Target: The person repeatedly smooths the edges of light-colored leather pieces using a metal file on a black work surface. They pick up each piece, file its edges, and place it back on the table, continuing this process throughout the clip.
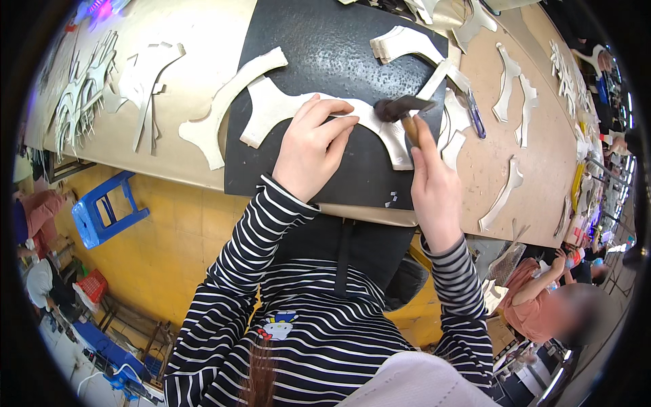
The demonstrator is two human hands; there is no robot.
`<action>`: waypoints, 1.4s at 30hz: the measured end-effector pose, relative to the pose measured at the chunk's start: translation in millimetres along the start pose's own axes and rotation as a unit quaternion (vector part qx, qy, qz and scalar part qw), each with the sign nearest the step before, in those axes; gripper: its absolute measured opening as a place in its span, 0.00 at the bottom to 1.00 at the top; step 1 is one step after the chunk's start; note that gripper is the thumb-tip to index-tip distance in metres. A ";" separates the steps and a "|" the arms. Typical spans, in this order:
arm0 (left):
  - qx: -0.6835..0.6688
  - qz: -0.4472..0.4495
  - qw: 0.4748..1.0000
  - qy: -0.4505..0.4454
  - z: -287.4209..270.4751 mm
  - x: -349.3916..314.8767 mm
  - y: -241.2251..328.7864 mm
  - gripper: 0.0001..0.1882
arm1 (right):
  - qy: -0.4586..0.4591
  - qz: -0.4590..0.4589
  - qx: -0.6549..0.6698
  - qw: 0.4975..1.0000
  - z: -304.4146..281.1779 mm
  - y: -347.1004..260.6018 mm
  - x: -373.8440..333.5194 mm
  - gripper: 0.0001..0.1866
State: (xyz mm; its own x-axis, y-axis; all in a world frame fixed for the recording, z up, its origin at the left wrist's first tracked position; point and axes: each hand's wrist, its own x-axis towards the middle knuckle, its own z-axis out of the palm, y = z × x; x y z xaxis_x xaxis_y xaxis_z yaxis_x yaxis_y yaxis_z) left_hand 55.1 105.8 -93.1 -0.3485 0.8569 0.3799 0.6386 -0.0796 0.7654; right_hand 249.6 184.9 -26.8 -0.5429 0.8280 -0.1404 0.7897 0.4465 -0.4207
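Observation:
A white curved piece (268, 108) of stacked, leather-like material lies across the black work mat (308, 182) in front of me. My left hand (313, 148) rests over its middle, fingers bent and fingertips gathered on its edge. Wrapped around the wooden handle of a hammer (405, 112), my right hand (436, 178) keeps the dark head over the right end of the piece. Whether the head touches the piece I cannot tell. Another white curved piece (227, 102) lies to the left, partly off the mat.
A thick stack of white pieces (405, 44) sits at the far right of the mat, near a blue-handled cutter (478, 122). Thin offcuts (85, 88) pile at the far left. A blue stool (108, 209) stands on the yellow floor. Another person (532, 298) is at the right.

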 end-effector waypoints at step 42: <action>-0.093 -0.043 0.993 0.051 -5.1 3.1 -2.9 0.08 | 0.283 -0.158 0.087 0.942 3.9 -0.3 -34.6 0.13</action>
State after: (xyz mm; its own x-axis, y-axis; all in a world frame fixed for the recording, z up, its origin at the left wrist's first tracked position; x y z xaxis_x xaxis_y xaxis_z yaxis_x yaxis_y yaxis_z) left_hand 48.7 106.1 -91.5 -0.4703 0.8087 0.3534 0.4696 -0.1098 0.8760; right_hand 267.0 154.8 -25.4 -0.4660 0.7328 0.4958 0.5279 0.6800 -0.5089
